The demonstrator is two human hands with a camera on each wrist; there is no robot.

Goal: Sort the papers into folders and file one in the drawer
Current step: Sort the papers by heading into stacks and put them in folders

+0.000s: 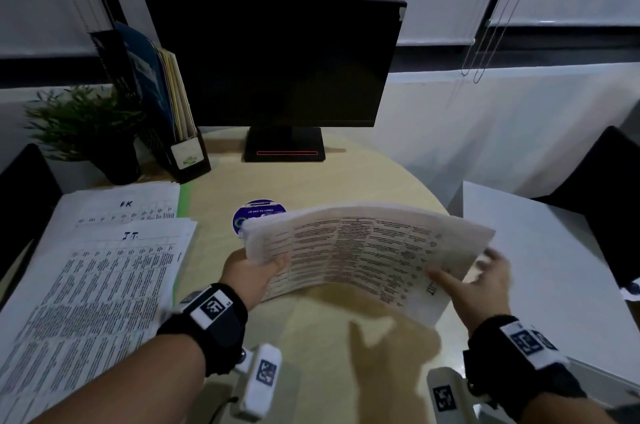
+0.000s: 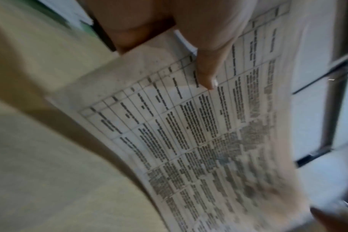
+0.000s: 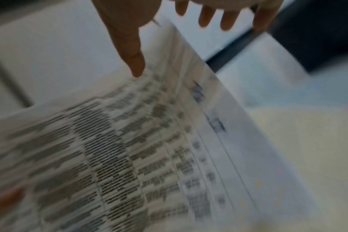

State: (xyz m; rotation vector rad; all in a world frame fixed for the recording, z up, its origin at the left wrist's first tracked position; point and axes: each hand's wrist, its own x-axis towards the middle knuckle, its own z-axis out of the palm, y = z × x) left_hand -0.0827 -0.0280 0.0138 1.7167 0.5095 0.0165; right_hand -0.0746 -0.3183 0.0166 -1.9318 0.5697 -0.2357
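Above the desk [image 1: 311,181], from the head view, you held a sheaf of papers [image 1: 363,250] bowed between both hands: your left hand [image 1: 249,271] gripped its left end, your right hand [image 1: 485,285] its right end, thumb on top. Other stacks [image 1: 104,267] lay at left. At your left wrist, the thumb [image 2: 206,70] pressed the printed sheet [image 2: 188,125]. At your right wrist, the thumb [image 3: 133,59] touched the blurred page [image 3: 129,149], fingers [image 3: 228,20] spread behind.
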